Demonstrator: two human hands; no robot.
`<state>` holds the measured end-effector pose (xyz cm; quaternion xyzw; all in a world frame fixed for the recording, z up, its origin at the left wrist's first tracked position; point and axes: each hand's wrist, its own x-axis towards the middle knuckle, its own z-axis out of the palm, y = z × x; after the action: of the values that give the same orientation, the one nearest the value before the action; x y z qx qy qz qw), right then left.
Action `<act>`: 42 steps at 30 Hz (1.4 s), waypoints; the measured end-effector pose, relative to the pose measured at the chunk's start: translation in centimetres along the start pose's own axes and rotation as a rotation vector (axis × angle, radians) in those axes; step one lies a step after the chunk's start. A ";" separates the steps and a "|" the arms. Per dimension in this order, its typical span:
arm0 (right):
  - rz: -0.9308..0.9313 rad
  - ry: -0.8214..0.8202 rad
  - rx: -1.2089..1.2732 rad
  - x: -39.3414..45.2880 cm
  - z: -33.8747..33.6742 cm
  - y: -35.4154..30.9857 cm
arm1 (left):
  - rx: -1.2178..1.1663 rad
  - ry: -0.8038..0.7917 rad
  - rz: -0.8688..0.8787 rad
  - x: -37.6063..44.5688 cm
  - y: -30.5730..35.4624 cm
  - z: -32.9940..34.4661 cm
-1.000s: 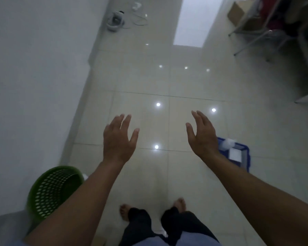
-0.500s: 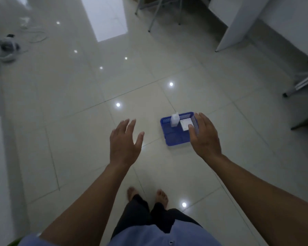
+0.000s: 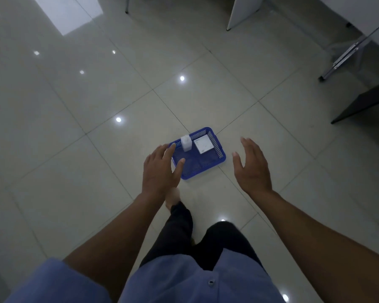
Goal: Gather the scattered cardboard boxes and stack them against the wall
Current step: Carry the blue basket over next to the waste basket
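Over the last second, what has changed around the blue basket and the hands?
The view swung right, away from the wall and green bin, and the person stepped closer: the blue basket went from half hidden behind the right hand to lying between it and the left hand. Nothing was grasped or released. Both hands stay open and empty; the two white boxes sit in the basket as before.

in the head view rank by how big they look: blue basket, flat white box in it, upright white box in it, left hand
1. Blue basket and left hand look about alike; the hand is nearer the camera, so I won't rank them.
2. Flat white box.
3. Upright white box, slightly smaller.
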<state>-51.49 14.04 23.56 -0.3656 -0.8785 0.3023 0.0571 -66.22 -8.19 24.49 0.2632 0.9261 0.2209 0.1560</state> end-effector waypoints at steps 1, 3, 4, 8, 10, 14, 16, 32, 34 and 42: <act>0.005 -0.011 0.007 0.9 0.0 0.1 | 0.008 -0.014 0.008 1.0 0.2 0.3; 0.012 -0.048 0.003 2.7 0.1 0.5 | 0.014 -0.022 -0.012 2.8 0.6 1.0; 0.012 -0.070 -0.004 3.6 0.2 0.7 | 0.011 -0.021 -0.036 3.5 0.8 1.3; 0.022 -0.156 0.006 6.8 1.0 2.9 | -0.014 0.001 -0.128 5.4 1.6 3.5; 0.014 -0.218 0.002 8.9 1.7 4.6 | -0.024 0.004 -0.186 6.3 1.7 5.3; -0.041 -0.353 -0.065 12.9 3.7 9.2 | -0.127 0.017 -0.354 8.2 2.5 10.8; -0.045 -0.379 -0.089 14.9 5.3 11.5 | -0.190 0.035 -0.425 9.6 2.6 14.2; 0.162 -0.411 -0.072 28.1 33.5 28.6 | -0.222 0.098 -0.701 19.7 -14.3 42.7; 0.173 -0.406 -0.071 29.5 36.4 30.2 | -0.219 0.138 -0.724 20.4 -16.3 45.0; 0.289 -0.367 0.022 32.4 44.7 33.4 | -0.334 0.182 -0.849 22.0 -21.9 51.2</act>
<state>-69.07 32.50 -35.74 -0.4260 -0.8094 0.3780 -0.1434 -72.54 4.11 -33.78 -0.1884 0.9135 0.3059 0.1911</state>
